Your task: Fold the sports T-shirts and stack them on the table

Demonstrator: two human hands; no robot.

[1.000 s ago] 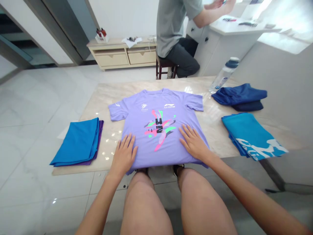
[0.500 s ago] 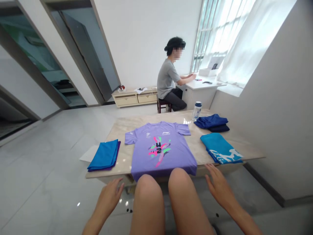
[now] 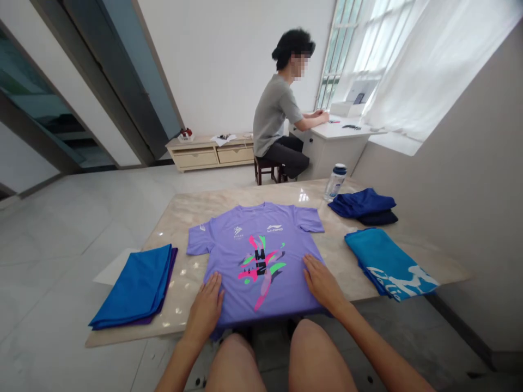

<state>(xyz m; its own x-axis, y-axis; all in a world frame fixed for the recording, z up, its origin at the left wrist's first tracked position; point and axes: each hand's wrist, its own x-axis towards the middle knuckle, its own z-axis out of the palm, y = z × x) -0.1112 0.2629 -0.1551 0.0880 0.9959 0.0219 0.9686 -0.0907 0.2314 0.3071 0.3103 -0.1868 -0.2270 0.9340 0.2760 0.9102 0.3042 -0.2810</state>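
A purple T-shirt (image 3: pixel 229 261) with a pink, green and black print lies spread face up on the marble-look table (image 3: pixel 183 215), its hem hanging over the near edge. My left hand (image 3: pixel 207 305) rests flat on the shirt's lower left side, fingers stretched out. On the lower right side, my right hand (image 3: pixel 322 280) lies with its fingers extended over the cloth. Neither hand grips anything. Folded blue cloth (image 3: pixel 137 286) with purple cloth beneath it lies to the left. A folded turquoise cloth (image 3: pixel 386 256) with white lettering is at the right.
Dark blue folded garments (image 3: pixel 362 204) and a clear bottle (image 3: pixel 335 182) with a blue lid stand at the back right. Beyond the table, a person (image 3: pixel 278 114) sits on a stool at a white desk (image 3: pixel 339 130). A low cabinet (image 3: pixel 196 155) stands along the wall.
Both hands have moved forward and inward from beside my knees onto the lower sides of the purple T-shirt. My view has come closer to the table.
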